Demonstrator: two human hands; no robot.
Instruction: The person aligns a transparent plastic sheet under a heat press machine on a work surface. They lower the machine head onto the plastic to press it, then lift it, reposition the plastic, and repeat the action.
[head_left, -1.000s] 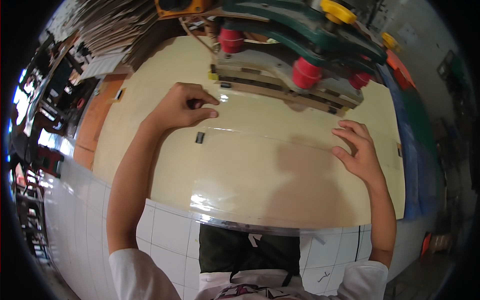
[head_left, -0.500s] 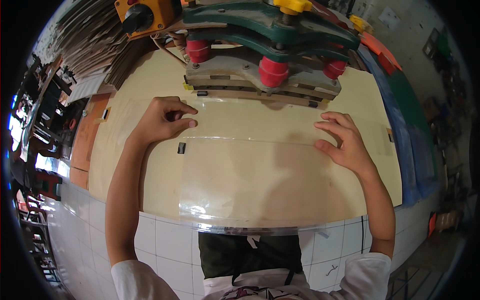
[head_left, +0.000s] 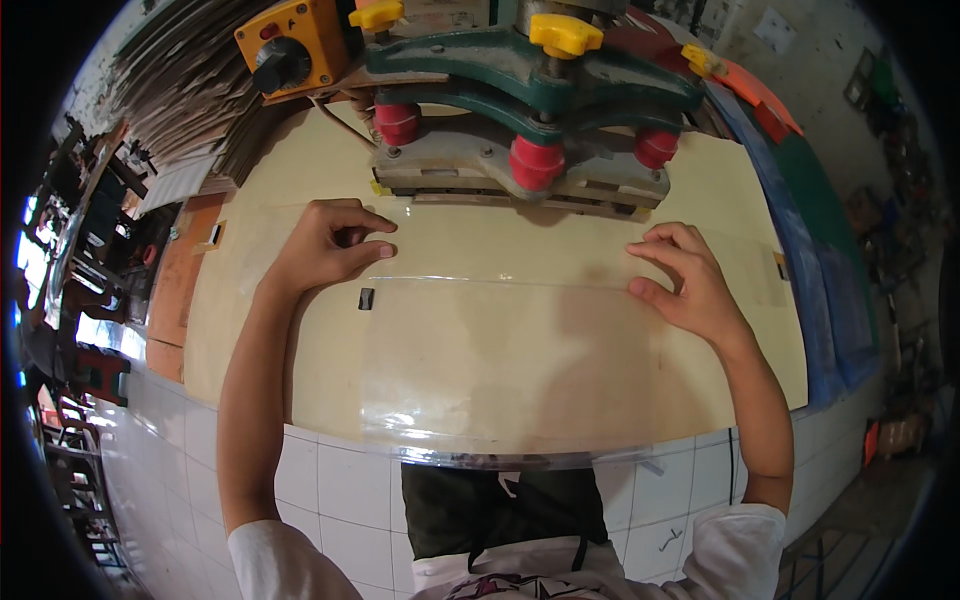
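A clear plastic sheet (head_left: 500, 365) lies flat on the cream work board (head_left: 250, 330), its near end hanging over the front edge. Beside the sheet's far left part is my left hand (head_left: 335, 240), thumb and forefinger apart, other fingers curled. At the right side, my right hand (head_left: 685, 275) rests with fingers spread at the sheet's edge. Neither hand grips anything that I can see. Just beyond both hands, the grey press bar (head_left: 470, 175) sits low over the sheet's far part; contact along its underside is hidden.
A green press frame (head_left: 460, 50) with red mounts (head_left: 537, 163) and yellow knobs (head_left: 565, 35) spans the back. A yellow control box (head_left: 290, 50) stands far left beside stacked cardboard (head_left: 180, 90). A small black block (head_left: 367, 299) lies left of the sheet. Blue plastic sheeting (head_left: 825, 330) hangs at right.
The press bar has come down, hiding the small dark blocks that showed beneath it. My hands have stayed nearly in place, and the view has shifted slightly.
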